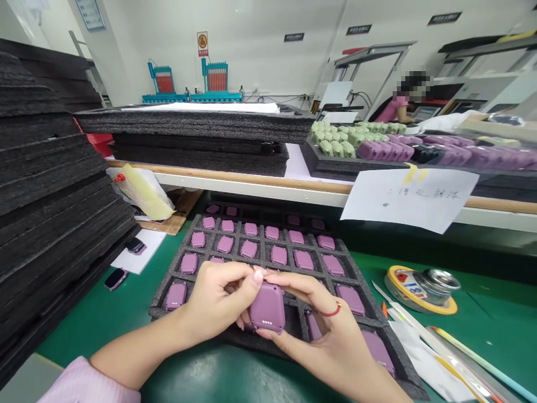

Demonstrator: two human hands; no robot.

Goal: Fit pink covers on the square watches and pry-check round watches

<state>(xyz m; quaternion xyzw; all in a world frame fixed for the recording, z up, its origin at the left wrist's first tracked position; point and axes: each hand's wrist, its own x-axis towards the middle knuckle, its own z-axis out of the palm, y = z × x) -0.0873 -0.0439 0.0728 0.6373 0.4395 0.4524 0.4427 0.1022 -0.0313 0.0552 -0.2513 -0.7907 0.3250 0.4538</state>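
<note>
A tall stack of black foam sheets (50, 201) rises along the left edge of the green desk (495, 296). Just beside it lies a small purple-rimmed device (115, 279), near a white sheet (149, 254) bearing another, dark-faced one. Next comes a black foam tray (166, 279), its compartments holding purple cases (188, 263). Above the tray's near edge, the left hand (218, 294) grips one purple watch-like case (267, 308) by its upper left side, thumb on the corner. The right hand (335, 336) clasps the same case, fingers at its top, thumb underneath. Beyond the tray's right edge sit a round yellow-rimmed roll (392, 285), then several long slim tools (482, 355).
</note>
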